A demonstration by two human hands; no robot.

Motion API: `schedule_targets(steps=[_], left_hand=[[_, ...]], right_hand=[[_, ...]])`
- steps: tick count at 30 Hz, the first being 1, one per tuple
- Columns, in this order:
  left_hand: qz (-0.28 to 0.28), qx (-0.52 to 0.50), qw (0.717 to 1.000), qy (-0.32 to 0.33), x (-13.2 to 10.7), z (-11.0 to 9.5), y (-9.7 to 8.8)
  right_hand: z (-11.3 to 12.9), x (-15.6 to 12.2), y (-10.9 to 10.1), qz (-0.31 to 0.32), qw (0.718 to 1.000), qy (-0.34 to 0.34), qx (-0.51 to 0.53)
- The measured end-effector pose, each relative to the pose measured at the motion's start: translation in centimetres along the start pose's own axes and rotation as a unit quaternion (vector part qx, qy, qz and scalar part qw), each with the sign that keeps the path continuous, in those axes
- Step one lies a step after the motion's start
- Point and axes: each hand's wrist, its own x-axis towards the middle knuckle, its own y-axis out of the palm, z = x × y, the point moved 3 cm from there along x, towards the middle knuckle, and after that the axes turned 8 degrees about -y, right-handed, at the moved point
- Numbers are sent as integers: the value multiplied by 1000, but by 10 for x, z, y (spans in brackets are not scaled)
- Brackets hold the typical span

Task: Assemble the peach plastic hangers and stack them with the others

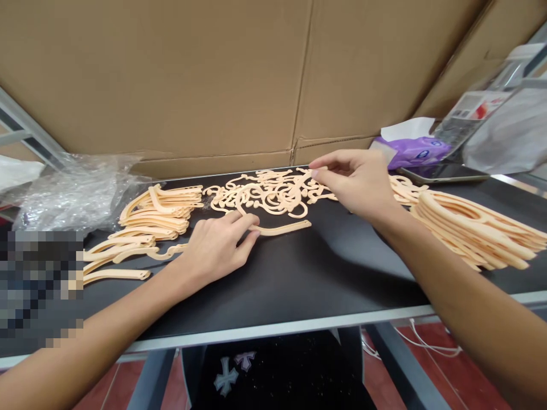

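Observation:
My left hand (224, 242) is closed, thumb and fingers pinching a peach-coloured plastic hanger arm (286, 229) above the black table. A curved hook shape rises behind those fingers; whether it joins this arm I cannot tell. Farther right, my right hand (359, 182) is closed in a pinch over the right end of a pile of peach hanger hooks (273, 196). Between its fingertips shows the end of a peach hanger hook (319, 169), mostly hidden by the hand. Loose hanger arms (160, 219) lie stacked to the left of my left hand.
A stack of peach hanger pieces (474, 228) lies at the right. Behind it are a purple tissue pack (421, 151) and a dark flat device (444, 172). Clear plastic wrap (85, 191) sits at the left. Cardboard (192, 80) stands along the back.

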Motion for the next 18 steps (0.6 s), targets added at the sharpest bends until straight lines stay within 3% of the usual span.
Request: schedule_targets(steps=[6, 14, 18], left_hand=[[20, 130, 991, -37, 4, 2, -4], [38, 141, 989, -27, 4, 1, -3], [16, 154, 988, -18, 3, -2, -4]], right_hand=[[-3, -3, 14, 90, 996, 4, -29], [-4, -13, 29, 246, 968, -13, -41], [-1, -20, 39, 323, 945, -50, -27]])
